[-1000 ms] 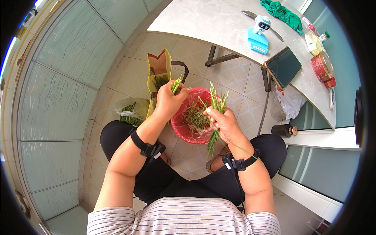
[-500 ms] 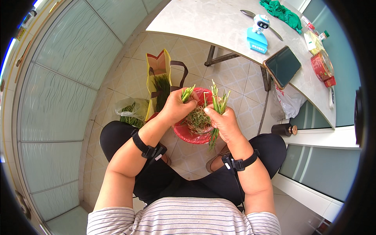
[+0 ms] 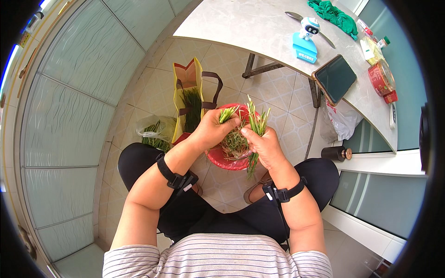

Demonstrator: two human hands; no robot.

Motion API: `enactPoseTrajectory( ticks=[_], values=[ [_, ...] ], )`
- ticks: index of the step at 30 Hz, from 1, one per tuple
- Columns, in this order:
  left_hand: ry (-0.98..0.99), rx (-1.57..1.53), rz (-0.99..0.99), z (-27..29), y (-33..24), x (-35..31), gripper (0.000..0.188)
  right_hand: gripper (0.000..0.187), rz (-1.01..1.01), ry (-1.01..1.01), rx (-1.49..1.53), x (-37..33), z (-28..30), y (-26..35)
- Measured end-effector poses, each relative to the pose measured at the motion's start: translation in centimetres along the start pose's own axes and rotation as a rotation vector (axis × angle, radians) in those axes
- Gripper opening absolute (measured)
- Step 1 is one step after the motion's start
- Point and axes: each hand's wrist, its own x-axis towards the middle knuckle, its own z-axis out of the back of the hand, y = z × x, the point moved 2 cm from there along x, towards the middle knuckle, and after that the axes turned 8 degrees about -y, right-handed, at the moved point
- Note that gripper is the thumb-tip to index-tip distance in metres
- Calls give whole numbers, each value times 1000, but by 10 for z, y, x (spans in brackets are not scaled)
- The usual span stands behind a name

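Note:
My left hand [image 3: 212,131] is closed around a small bunch of chives [image 3: 227,114], pale cut-looking ends pointing up. A thicker bunch of chives [image 3: 257,121] is gripped in my right hand [image 3: 269,147], its thin green leaves hanging below the fist. Both hands are close together, fingertips nearly meeting, above a red-lined bin [image 3: 221,162]. Inside that bin lies a tangle of yellowish-green trimmings [image 3: 235,144]. Behind my left hand stands a yellow tote bag [image 3: 198,74] with long dark-green chives in it. Whether single stems are pinched between my fingertips is too small to tell.
A clear plastic bag of greens [image 3: 156,132] lies left of the tote. At upper right is a table [image 3: 232,23] with a phone [image 3: 334,78], a blue-and-white robot figure [image 3: 306,41], a knife [image 3: 293,15] and a green cloth [image 3: 333,17]. A dark bottle [image 3: 333,153] lies at right.
My left hand has moved slightly right and down, toward my right hand, and its bunch now tilts more to the right. My right hand has shifted only a little left.

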Motion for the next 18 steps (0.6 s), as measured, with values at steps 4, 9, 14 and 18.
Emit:
enactPoseTrajectory(
  ticks=[4, 9, 14, 18],
  values=[
    [-32, 61, -85, 0, -2, 1, 11, 12, 4, -1, -10, 1, 1, -1],
    [-211, 112, -86, 5, 0, 1, 10, 12, 14, 7, -18, 1, 2, -2],
    [-269, 108, -90, 8, 1, 4, 10, 15, 22, 16, -42, 1, 1, -1],
    [-330, 104, -85, 8, -1, 4, 9, 17, 22, 16, -51, 1, 2, -1]
  ],
)
